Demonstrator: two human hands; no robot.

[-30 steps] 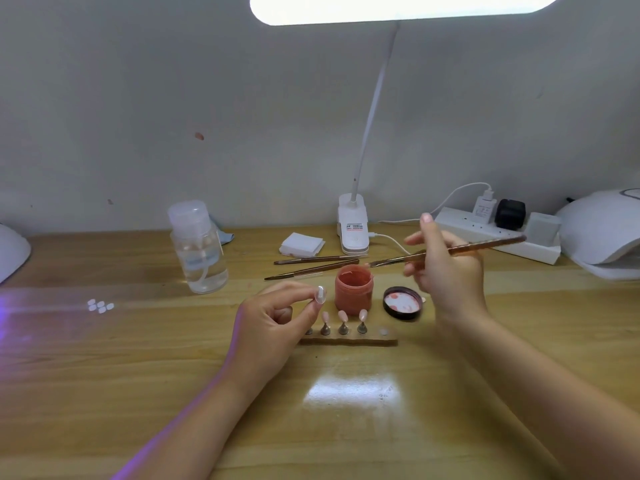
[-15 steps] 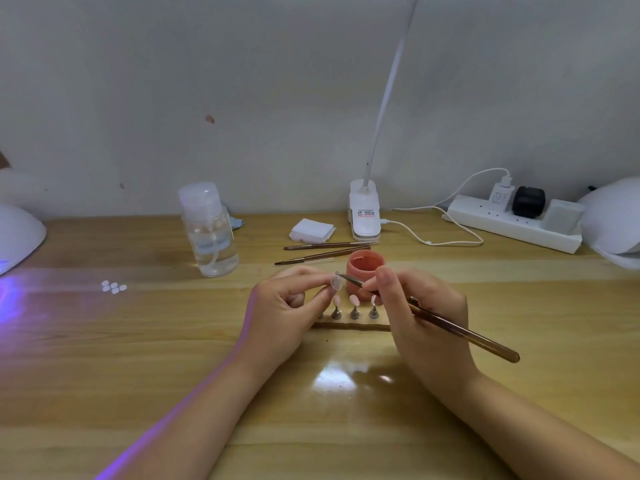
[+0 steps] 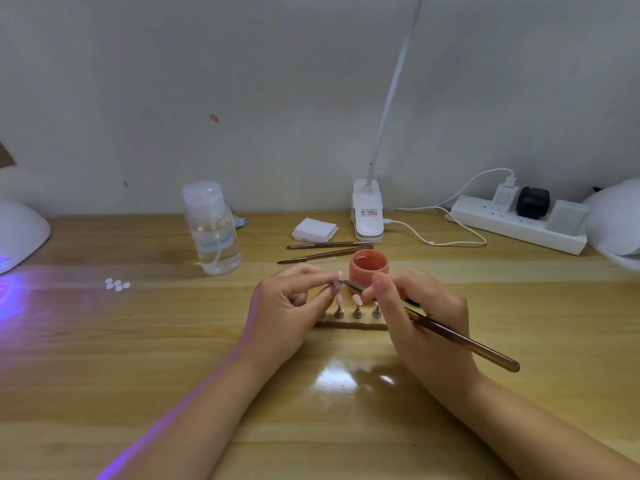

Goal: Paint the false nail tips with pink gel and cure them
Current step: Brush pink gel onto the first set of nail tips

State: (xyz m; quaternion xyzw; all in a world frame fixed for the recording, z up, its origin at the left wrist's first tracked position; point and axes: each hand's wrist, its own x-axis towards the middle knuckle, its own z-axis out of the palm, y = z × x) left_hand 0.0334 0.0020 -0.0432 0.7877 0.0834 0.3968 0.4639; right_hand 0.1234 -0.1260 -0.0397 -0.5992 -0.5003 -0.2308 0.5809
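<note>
A nail tip [image 3: 337, 280] is pinched between thumb and forefinger of the left hand [image 3: 289, 315], raised above the bench [image 3: 138, 341]. A brush [image 3: 433, 329] is gripped pen-style by the right hand [image 3: 420, 320], its bristle end touching the tip. The tip is seen as pale, glossy, faintly pink. Just behind the hands, an open pink gel jar [image 3: 368, 268]; below them, three pink tips on a stand [image 3: 351, 323].
</note>
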